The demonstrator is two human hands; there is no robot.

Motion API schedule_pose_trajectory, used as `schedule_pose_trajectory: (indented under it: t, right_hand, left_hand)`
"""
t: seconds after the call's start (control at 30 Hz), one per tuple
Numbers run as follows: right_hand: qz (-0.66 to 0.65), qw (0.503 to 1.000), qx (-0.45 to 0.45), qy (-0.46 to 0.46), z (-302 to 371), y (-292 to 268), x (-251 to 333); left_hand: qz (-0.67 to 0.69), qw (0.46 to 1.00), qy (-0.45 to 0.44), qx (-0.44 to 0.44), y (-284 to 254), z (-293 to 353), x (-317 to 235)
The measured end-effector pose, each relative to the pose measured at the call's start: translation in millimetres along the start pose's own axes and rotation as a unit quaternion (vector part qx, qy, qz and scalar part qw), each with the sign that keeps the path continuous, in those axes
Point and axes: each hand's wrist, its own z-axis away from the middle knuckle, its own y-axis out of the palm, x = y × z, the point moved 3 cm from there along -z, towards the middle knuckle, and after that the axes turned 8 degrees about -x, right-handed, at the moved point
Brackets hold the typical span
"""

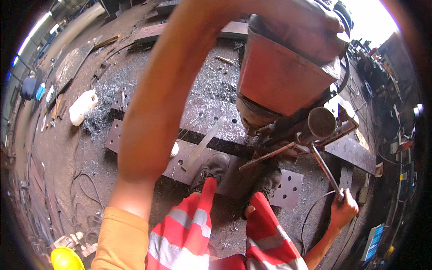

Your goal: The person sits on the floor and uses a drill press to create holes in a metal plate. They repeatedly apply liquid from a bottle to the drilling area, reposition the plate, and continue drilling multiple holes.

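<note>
A red, box-bodied drilling machine (283, 76) stands in front of me over perforated steel plates. Stretched across the scene, my left arm ends with my left hand (321, 20) at the machine's top, its fingers curled against the housing; their tips are partly hidden. On the right, my right hand (344, 209) is closed around the end of a feed lever (325, 168). That lever runs up to a hub with a round metal end (322, 122) beside the machine. Beneath the body, a holed steel plate (180, 164) lies near my boots (216, 166).
Metal shavings (211, 94) cover the plates and ground. A white jerrycan (83, 107) stands left; a pale flat strip (204, 143) lies across the plate. Cables (90, 189) trail over the floor. A yellow helmet (66, 258) is at lower left. Another person (30, 85) is far left.
</note>
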Motion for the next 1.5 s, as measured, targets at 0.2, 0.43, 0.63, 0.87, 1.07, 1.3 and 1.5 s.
schedule_pose_trajectory:
  t: [0.2,0.43,0.63,0.87,1.07,1.3,1.5]
  right_hand:
    - [-0.026,0.999,0.024,-0.03,-22.5,19.5,-31.0]
    - [0.069,0.996,0.02,-0.057,-43.3,-52.3,1.7]
    - [0.053,0.993,0.015,-0.104,-49.9,-52.9,-7.8]
    - [0.169,0.977,0.045,-0.124,-72.1,-80.4,-20.3]
    - [0.215,0.969,0.07,-0.098,-68.8,-89.6,-19.3]
    - [0.184,0.976,0.115,-0.016,-60.7,-71.3,-57.1]
    - [0.147,0.983,0.106,-0.026,-57.6,-69.5,-71.4]
  left_hand:
    - [0.032,0.999,0.018,-0.015,21.7,-16.9,-15.4]
    - [0.034,0.993,-0.056,-0.095,24.2,42.1,28.3]
    - [0.0,0.957,-0.248,-0.151,42.8,218.5,108.0]
    - [-0.039,0.904,-0.422,-0.065,70.8,368.6,148.7]
    - [-0.038,0.912,-0.402,-0.076,59.8,319.5,163.2]
    - [-0.031,0.918,-0.388,-0.08,57.1,288.4,171.1]
    - [-0.022,0.917,-0.389,-0.09,58.7,278.9,177.5]
